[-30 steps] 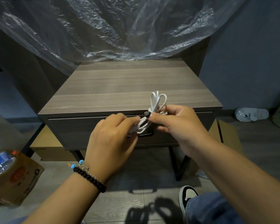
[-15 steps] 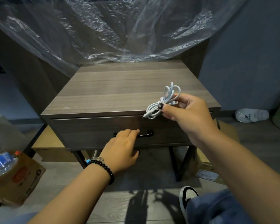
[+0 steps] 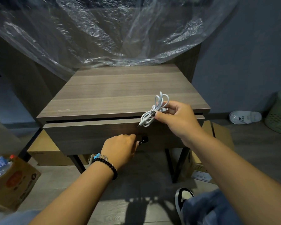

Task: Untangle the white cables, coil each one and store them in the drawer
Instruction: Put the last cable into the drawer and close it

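A coiled white cable (image 3: 154, 111) is pinched in my right hand (image 3: 177, 119), held above the front right corner of the wooden nightstand (image 3: 120, 91). One plug end sticks out at the cable's lower left. My left hand (image 3: 120, 148) grips the dark handle (image 3: 143, 139) of the drawer (image 3: 91, 135). The drawer stands pulled out a little, with a dark gap under the tabletop. The drawer's inside is hidden.
Clear plastic sheeting (image 3: 112, 33) hangs behind the nightstand. Cardboard boxes (image 3: 44, 151) sit under and beside it; another box with water bottles (image 3: 8, 179) is at lower left. A white slipper (image 3: 245, 116) and green basket (image 3: 279, 114) lie at right. My shoe (image 3: 183, 197) is near the legs.
My left hand let go of the cable, dropped to the drawer handle and pulled the drawer slightly out. My right hand carried the coiled cable to the right and up.
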Demonstrator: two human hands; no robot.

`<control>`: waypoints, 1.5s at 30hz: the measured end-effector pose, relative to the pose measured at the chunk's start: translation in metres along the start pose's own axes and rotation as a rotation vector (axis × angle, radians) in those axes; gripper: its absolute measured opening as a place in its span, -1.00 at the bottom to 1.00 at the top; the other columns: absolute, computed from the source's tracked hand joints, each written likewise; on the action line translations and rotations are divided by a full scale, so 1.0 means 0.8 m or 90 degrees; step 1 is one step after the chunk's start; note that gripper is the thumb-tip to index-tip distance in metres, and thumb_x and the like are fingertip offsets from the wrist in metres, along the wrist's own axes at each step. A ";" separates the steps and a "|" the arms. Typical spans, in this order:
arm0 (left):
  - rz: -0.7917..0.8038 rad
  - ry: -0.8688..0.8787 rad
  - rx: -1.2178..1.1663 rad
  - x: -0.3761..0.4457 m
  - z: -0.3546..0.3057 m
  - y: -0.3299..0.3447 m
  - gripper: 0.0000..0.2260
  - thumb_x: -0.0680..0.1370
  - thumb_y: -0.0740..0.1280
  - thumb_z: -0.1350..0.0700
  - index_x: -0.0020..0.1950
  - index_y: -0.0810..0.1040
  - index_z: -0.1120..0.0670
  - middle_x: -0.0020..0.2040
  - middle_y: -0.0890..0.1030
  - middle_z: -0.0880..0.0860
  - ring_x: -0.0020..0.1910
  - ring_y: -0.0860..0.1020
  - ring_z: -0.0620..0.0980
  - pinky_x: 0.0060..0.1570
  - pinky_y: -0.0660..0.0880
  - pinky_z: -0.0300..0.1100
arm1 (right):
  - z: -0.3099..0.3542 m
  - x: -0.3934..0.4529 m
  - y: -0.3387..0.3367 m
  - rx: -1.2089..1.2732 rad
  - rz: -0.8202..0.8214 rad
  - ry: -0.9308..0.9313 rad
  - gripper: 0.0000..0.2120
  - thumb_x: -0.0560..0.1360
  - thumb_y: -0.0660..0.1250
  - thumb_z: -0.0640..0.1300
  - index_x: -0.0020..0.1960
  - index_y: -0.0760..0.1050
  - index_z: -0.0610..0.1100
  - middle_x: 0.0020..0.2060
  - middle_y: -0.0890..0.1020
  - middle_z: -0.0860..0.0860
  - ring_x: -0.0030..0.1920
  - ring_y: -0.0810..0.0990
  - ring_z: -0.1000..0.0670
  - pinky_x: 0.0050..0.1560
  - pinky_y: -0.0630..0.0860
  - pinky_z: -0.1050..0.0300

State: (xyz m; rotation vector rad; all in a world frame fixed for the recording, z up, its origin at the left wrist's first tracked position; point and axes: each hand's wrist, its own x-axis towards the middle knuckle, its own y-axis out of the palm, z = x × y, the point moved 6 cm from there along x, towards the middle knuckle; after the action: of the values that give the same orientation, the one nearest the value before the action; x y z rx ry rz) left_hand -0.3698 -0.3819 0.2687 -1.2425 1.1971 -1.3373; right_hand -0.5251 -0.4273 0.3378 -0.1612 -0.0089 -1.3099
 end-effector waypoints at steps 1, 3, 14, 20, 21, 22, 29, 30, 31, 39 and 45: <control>0.002 0.006 0.009 -0.005 -0.001 -0.003 -0.74 0.64 0.06 -0.12 0.11 0.44 0.00 -0.02 0.58 -0.01 -0.04 0.57 0.05 -0.20 0.39 -0.14 | -0.002 -0.001 0.003 0.005 0.023 0.009 -0.76 0.44 0.39 -0.38 0.04 0.60 -0.12 -0.08 0.71 -0.02 -0.06 0.69 0.08 -0.02 0.61 0.23; -0.059 0.027 -0.004 -0.017 -0.003 -0.017 -0.74 0.62 0.08 -0.12 0.04 0.46 0.00 -0.10 0.59 -0.01 -0.12 0.59 0.07 -0.24 0.46 -0.10 | -0.005 -0.002 0.005 0.030 0.054 0.031 -0.77 0.45 0.38 -0.39 0.06 0.60 -0.17 -0.08 0.71 -0.06 -0.06 0.70 0.03 -0.03 0.62 0.20; -0.251 0.009 -0.089 -0.045 0.055 -0.067 -0.64 0.50 0.14 -0.09 0.10 0.58 0.08 -0.04 0.64 0.01 -0.07 0.61 0.09 -0.07 0.53 -0.04 | 0.002 -0.008 -0.006 -0.084 0.022 0.020 -0.83 0.45 0.41 -0.33 -0.03 0.61 -0.11 -0.11 0.71 -0.05 -0.07 0.69 0.03 -0.13 0.58 0.33; -0.230 -0.038 -0.137 -0.054 0.053 -0.079 -0.75 0.50 0.32 -0.17 -0.01 0.55 -0.01 -0.12 0.59 -0.07 -0.09 0.54 -0.04 -0.09 0.48 -0.11 | 0.000 -0.031 -0.002 -0.139 0.018 0.037 -0.86 0.45 0.42 -0.23 -0.04 0.62 -0.03 -0.16 0.71 0.01 -0.09 0.68 0.06 -0.02 0.57 0.17; -0.228 -0.042 -0.135 -0.058 0.052 -0.081 -0.74 0.47 0.33 -0.20 -0.07 0.54 -0.02 -0.17 0.58 -0.09 -0.14 0.53 -0.05 -0.15 0.47 -0.13 | 0.001 -0.037 -0.003 -0.143 0.014 0.033 -0.85 0.45 0.43 -0.22 -0.01 0.60 -0.03 -0.15 0.71 0.02 -0.10 0.68 0.08 -0.04 0.57 0.19; -0.224 -0.047 -0.138 -0.062 0.052 -0.083 -0.73 0.45 0.34 -0.22 -0.13 0.53 -0.03 -0.22 0.56 -0.10 -0.19 0.52 -0.06 -0.19 0.46 -0.15 | 0.002 -0.044 -0.003 -0.139 0.012 0.029 -0.82 0.45 0.43 -0.22 0.02 0.59 -0.04 -0.15 0.70 0.03 -0.11 0.68 0.10 -0.07 0.56 0.23; -0.167 -0.112 -0.224 -0.097 0.053 -0.091 -0.67 0.33 0.42 -0.31 -0.27 0.52 -0.06 -0.34 0.55 -0.14 -0.27 0.51 -0.17 -0.25 0.51 -0.17 | 0.001 -0.097 -0.003 -0.107 0.025 0.016 -0.84 0.46 0.42 -0.24 0.00 0.58 -0.06 -0.14 0.71 0.06 -0.10 0.67 0.17 -0.07 0.56 0.27; -0.153 -0.118 -0.231 -0.101 0.052 -0.091 -0.67 0.32 0.42 -0.31 -0.26 0.54 -0.06 -0.33 0.55 -0.14 -0.27 0.52 -0.18 -0.25 0.52 -0.17 | -0.001 -0.102 -0.004 -0.105 0.024 0.017 -0.84 0.45 0.43 -0.24 0.00 0.59 -0.05 -0.13 0.71 0.07 -0.08 0.68 0.15 -0.01 0.57 0.20; -0.139 -0.122 -0.236 -0.105 0.051 -0.091 -0.66 0.31 0.43 -0.32 -0.27 0.54 -0.06 -0.33 0.56 -0.14 -0.28 0.51 -0.20 -0.26 0.51 -0.18 | -0.002 -0.106 -0.004 -0.103 0.026 0.019 -0.83 0.45 0.43 -0.23 0.00 0.59 -0.03 -0.12 0.72 0.07 -0.07 0.68 0.14 0.03 0.58 0.14; 0.006 -0.137 -0.340 -0.129 0.048 -0.093 -0.63 0.19 0.55 -0.25 -0.32 0.61 0.02 -0.38 0.62 -0.10 -0.36 0.56 -0.20 -0.29 0.55 -0.21 | 0.000 -0.112 0.025 -0.015 0.032 0.085 -0.82 0.41 0.43 -0.35 -0.06 0.58 -0.12 -0.18 0.71 -0.04 -0.17 0.70 0.04 -0.14 0.60 0.22; 0.040 -0.093 -0.270 -0.140 0.040 -0.098 -0.62 0.23 0.50 -0.30 -0.22 0.60 -0.04 -0.33 0.60 -0.10 -0.31 0.55 -0.20 -0.24 0.56 -0.18 | 0.000 -0.090 0.051 0.028 0.064 0.156 -0.89 0.43 0.41 -0.39 -0.07 0.58 -0.24 -0.19 0.69 -0.16 -0.29 0.69 0.01 -0.32 0.56 0.28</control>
State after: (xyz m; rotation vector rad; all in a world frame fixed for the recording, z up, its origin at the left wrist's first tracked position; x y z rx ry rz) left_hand -0.3314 -0.2651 0.3359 -1.5553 1.4479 -0.9546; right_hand -0.5045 -0.3479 0.3259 0.0366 0.1757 -1.2207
